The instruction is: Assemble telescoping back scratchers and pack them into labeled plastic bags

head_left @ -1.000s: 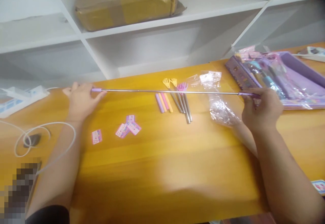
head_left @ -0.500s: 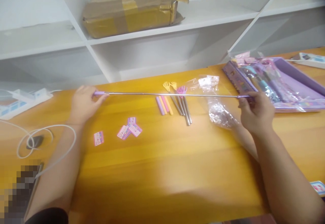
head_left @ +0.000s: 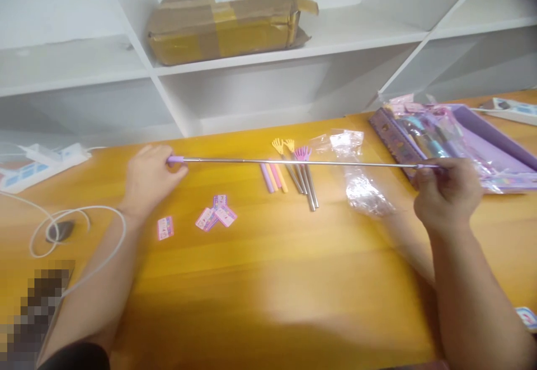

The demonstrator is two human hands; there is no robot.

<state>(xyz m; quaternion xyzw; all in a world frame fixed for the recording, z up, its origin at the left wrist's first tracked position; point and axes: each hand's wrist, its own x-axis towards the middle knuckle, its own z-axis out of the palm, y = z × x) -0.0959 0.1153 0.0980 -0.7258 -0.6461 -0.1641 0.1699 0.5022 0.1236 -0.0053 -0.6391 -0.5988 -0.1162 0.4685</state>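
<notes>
and here's the rod (head_left: 300,163), thin, silvery, stretched betw. both hands: l. hand (head_left: 153,177) at one end, r. hand (head_left: 448,191) at the other. long axis goes l-to-r across the person's front, near level, r. end a touch lower in view. looks straight all along. l. end: purple grip (head_left: 176,159), held betw. thumb & fingers, its thin side facing inward along the rod. r. end runs into the r. hand, fingers curled round a 2nd purple bit (head_left: 424,166); its far part's hidden, can't tell the shape. so both hands grasping, one per end.

rod's above the table (head_left: 293,275), in view crossing the tops of four coloured tubes (head_left: 273,179) & the loose scratchers (head_left: 309,188): yellow & purple hand-shaped heads away from the person, metal shafts toward. tubes lie side by side, just l. of the shafts.

nearer the l. arm: three overlapping cards (head_left: 216,213), plus a single card (head_left: 165,228) a bit l. of them. crumpled clear wrapper (head_left: 364,191) betw. scratchers & r. hand. beyond r. hand, purple tray (head_left: 497,135) w/ bagged items (head_left: 432,132). far l., white power strip (head_left: 44,164) & looped white cable (head_left: 125,227). up back, taped cardboard box (head_left: 226,32) on white shelf (head_left: 356,29).
</notes>
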